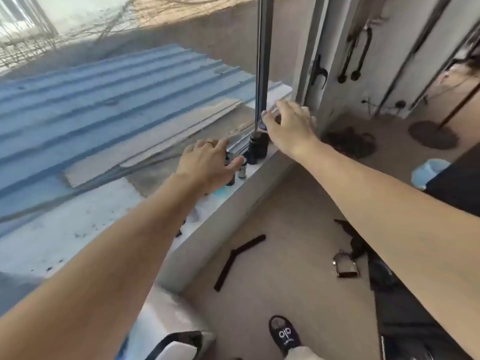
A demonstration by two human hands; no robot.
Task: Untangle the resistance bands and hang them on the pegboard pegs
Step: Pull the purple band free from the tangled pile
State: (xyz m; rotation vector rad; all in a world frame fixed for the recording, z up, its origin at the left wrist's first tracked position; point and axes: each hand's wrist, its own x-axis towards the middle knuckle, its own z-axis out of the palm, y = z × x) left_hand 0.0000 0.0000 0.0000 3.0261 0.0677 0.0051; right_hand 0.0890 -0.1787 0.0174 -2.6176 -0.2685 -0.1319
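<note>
Dark bands point(235, 258) lie loose on the floor, none visibly hung, so most work remains; left hand point(207, 165) and right hand point(288, 126) reach spread-fingered, holding nothing clear, toward the windowsill point(220, 211).

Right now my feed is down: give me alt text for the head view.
Both bare hands reach to a window sill: the left hand over small dark bottles, the right hand beside an upright dark pole. A dark band and a metal-handled strap lie on the floor below.
</note>
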